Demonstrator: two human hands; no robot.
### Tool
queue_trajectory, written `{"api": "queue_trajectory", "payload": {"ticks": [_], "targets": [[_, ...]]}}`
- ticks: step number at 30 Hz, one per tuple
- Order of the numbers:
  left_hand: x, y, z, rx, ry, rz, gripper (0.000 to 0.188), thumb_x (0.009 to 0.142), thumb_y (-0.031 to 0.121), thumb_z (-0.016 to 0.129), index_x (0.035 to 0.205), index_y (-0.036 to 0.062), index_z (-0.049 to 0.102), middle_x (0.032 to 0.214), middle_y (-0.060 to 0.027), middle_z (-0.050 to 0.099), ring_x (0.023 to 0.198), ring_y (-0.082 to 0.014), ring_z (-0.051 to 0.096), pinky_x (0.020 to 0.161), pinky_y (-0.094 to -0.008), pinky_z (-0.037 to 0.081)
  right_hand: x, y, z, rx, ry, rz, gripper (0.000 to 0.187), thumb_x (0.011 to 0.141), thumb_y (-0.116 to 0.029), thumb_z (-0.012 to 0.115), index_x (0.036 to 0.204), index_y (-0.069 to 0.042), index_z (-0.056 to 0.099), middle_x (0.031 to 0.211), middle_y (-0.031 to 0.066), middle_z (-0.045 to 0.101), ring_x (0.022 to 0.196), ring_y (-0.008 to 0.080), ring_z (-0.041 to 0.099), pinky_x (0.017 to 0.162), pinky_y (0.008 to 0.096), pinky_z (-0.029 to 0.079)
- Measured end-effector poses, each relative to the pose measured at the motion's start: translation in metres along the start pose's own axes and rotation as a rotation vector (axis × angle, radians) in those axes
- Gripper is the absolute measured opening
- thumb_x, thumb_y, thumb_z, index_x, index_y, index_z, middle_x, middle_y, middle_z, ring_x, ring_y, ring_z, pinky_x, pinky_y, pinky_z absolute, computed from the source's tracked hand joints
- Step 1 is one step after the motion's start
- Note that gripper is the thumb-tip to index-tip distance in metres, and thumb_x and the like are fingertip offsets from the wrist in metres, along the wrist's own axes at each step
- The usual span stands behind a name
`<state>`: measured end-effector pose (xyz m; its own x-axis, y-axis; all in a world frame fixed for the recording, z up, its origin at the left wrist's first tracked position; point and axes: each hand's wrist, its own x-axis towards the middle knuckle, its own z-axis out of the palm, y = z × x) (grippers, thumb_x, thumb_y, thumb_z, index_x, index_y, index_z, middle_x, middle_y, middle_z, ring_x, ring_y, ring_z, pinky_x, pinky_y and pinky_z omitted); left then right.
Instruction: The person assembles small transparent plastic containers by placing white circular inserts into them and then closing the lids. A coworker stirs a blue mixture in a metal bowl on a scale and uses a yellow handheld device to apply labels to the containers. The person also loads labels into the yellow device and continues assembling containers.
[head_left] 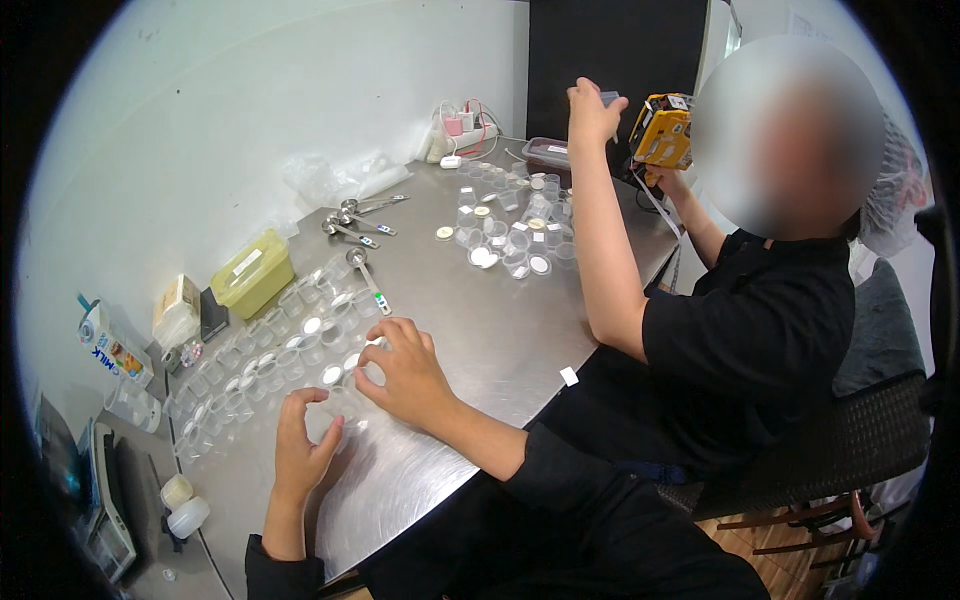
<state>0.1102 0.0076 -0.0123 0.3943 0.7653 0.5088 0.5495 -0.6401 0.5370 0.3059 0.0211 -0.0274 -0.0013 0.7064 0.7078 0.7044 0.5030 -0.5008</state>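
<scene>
One clear cup [344, 404] between left fingers [296, 404] and right fingers [392, 336]; both curled, half-parted, cannot tell whether gripping.

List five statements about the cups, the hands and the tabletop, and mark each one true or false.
1. The green box stands next to the rows of clear cups. True.
2. The left hand grips a measuring spoon. False: the measuring spoons lie on the table, and the left hand is beside the clear cups.
3. The co-worker's lower hand holds a yellow device. True.
4. The white and blue carton stands right of the green box. False: the carton is left of it.
5. A second group of cups stands nearer the co-worker. True.
</scene>
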Motion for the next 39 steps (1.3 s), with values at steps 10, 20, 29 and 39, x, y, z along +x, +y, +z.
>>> {"api": "queue_trajectory", "payload": {"ticks": [10,20,29,39], "targets": [[-0.002,-0.002,0.000,-0.006,0.012,-0.030,0.032,0.075,0.012,0.068,0.102,0.0021,0.054,0.101,-0.0123,0.058,0.098,-0.0282,0.055,0.087,-0.0359,0.042,0.007,-0.005,-0.008,0.041,-0.014,0.066,0.019,0.074,-0.021,0.066,0.087,-0.007,0.064,0.107,0.0109,0.052,0.110,0.0287,0.044,0.090,0.0449,0.035],[-0.003,-0.004,0.000,-0.057,0.031,-0.054,0.031,0.076,0.015,0.068,0.102,0.0029,0.055,0.102,-0.0106,0.059,0.098,-0.0258,0.056,0.084,-0.0359,0.042,0.105,0.056,-0.150,1.173,0.825,0.405,0.039,0.089,-0.028,0.053,0.117,-0.001,0.049,0.114,0.0104,0.054,0.105,0.0203,0.054,0.084,0.0342,0.046],[-0.008,-0.002,-0.007,-0.118,0.080,-0.106,0.029,0.077,0.016,0.068,0.100,0.0046,0.056,0.100,-0.0087,0.060,0.096,-0.0233,0.057,0.081,-0.0348,0.043,0.226,0.211,-0.233,3.655,0.144,-0.964,0.039,0.067,-0.025,0.082,0.088,-0.006,0.055,0.085,0.0075,0.065,0.075,0.0191,0.063,0.062,0.0287,0.048],[-0.007,-0.005,-0.008,-0.128,0.087,-0.130,0.031,0.077,0.019,0.069,0.102,0.0042,0.056,0.102,-0.0100,0.060,0.096,-0.0239,0.058,0.082,-0.0355,0.044,0.232,0.224,-0.215,3.750,0.208,-0.613,0.038,0.066,-0.024,0.084,0.085,-0.007,0.055,0.080,0.0075,0.066,0.075,0.0167,0.062,0.065,0.0276,0.048]]}}
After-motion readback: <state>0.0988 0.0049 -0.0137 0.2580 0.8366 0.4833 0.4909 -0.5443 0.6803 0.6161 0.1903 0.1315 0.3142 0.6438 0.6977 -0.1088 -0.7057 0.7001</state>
